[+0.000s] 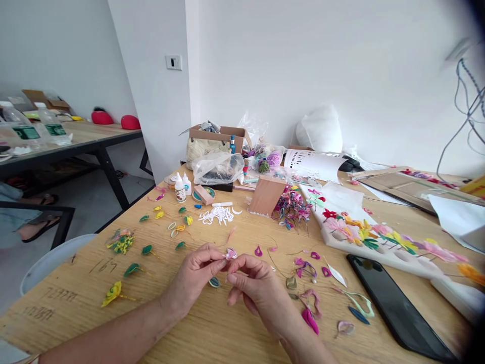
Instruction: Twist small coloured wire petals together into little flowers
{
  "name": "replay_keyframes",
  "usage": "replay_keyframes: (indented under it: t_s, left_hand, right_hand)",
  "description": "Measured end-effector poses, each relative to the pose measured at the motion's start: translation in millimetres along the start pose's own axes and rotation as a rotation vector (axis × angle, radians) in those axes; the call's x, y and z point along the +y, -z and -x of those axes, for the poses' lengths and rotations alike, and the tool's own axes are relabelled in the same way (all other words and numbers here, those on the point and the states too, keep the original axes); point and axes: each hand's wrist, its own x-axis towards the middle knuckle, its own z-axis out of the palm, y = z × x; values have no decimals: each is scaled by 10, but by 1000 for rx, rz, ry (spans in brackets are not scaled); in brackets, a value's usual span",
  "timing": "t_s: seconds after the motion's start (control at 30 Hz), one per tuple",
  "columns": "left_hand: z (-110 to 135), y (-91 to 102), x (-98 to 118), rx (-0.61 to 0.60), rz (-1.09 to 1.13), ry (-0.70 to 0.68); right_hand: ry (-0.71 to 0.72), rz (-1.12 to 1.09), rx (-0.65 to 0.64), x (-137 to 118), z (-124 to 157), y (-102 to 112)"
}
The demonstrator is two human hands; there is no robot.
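My left hand (195,278) and my right hand (254,287) meet over the wooden table (212,333), fingertips pinched together on a small pink and white paper petal (231,253). A teal paper leaf (214,282) lies just under the hands. Loose pink and magenta petals (310,320) and thin wires lie to the right of my right hand. Green leaves (132,270) and a yellow flower (111,293) lie to the left.
A black phone (394,303) lies at the right. A white board (394,255) carries paper flowers. Glue bottles (180,188), white strips (217,215), a wooden block (266,194), a plastic bag (217,168) and a cardboard box (220,135) stand further back. Another table (87,134) stands left.
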Motion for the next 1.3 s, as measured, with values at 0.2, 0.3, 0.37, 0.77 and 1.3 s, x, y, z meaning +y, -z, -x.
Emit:
replay_keyframes:
  t_s: [0.2, 0.3, 0.37, 0.77, 1.3]
  left_hand:
    - [10, -13, -15, 34, 85, 85]
    - [22, -36, -6, 19, 179, 149]
    - [30, -52, 9, -11, 252, 189]
    - [47, -62, 41, -95, 389, 294]
    - [56, -72, 37, -144, 371, 280]
  right_hand:
    - [348, 224, 106, 51, -50, 34]
    - [524, 358, 175, 70, -64, 70]
    - [582, 399, 189, 74, -63, 79]
    - [798, 717, 300, 25, -37, 88]
    - [820, 757, 308, 44, -46, 104]
